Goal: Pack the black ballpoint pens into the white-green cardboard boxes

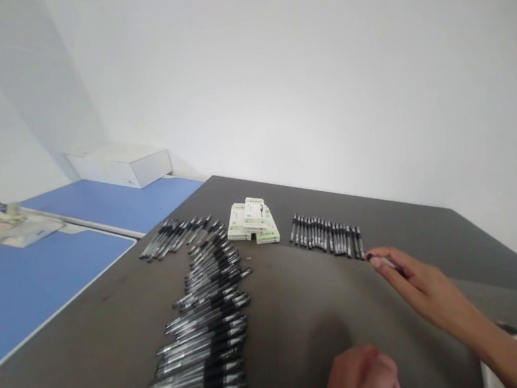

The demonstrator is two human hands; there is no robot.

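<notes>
Two bare hands at a row of parallel black pens (326,236): right hand (421,287) pinches one pen (382,261) at the row's right end; left hand (358,379), loosely curled and apparently empty, lies below the row.

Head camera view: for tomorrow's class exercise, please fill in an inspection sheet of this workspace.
surface: dark grey tabletop
job's things: black pens in a long column, a short row and a slanted group; stacked white-green boxes
clutter: papers on a blue table
hands: right hand pinches a pen beside the short row; left hand curled, low in view
cables: nothing seen
surroundings: white box, white wall
</notes>
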